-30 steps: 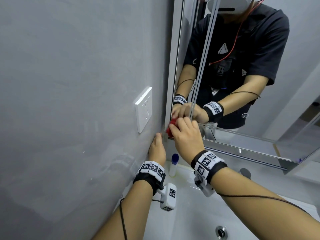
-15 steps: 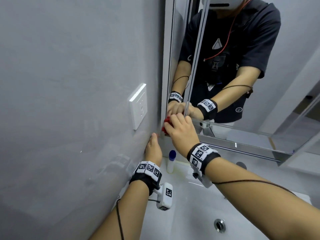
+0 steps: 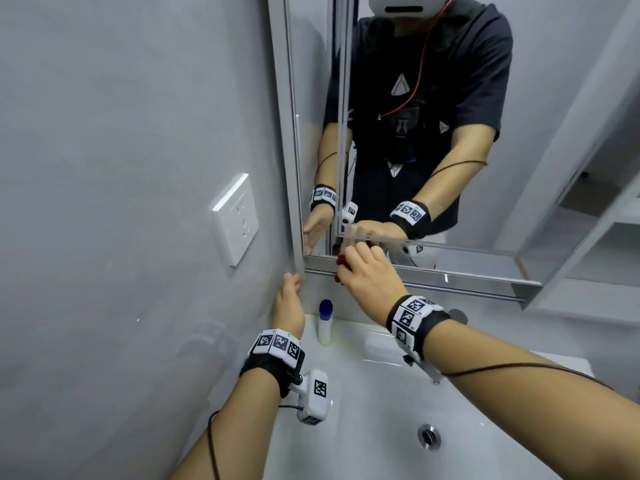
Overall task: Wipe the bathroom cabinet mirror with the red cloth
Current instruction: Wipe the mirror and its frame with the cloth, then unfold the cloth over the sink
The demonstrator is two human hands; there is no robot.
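1. At the lower left corner of the bathroom cabinet mirror [image 3: 450, 140], the red cloth [image 3: 340, 260] is found bunched against the bottom edge of the glass and its metal frame. Only small red parts are seen past the fingers.
2. The right hand [image 3: 372, 271] is curled round the red cloth, which is gripped between the fingers and thumb and held against the mirror's bottom edge, just right of the corner.
3. The left hand [image 3: 289, 299] is laid against the grey wall [image 3: 121, 168], just below the cabinet's lower left corner. Its fingers are relaxed and only lightly bent, and nothing is held. In the reflection its palm is shown open.
4. A left wristband [image 3: 277, 344] and a right wristband [image 3: 412, 317], both black with white printed marker squares, are worn on the wrists. A white module [image 3: 313, 396] bearing a further marker is hung from the left wristband, and a thin dark cable is run along each forearm.
5. A white socket plate [image 3: 236, 218] is mounted on the grey wall, left of the cabinet and above the left hand.
6. A white bottle [image 3: 325, 327] with a blue cap is stood upright at the back left corner of the white sink [image 3: 381, 427], near the left hand. A metal drain [image 3: 429, 436] is set in the basin floor, toward the near edge.
7. A person in a dark short-sleeved shirt, with a white headset and a red cable, is reflected in the mirror.
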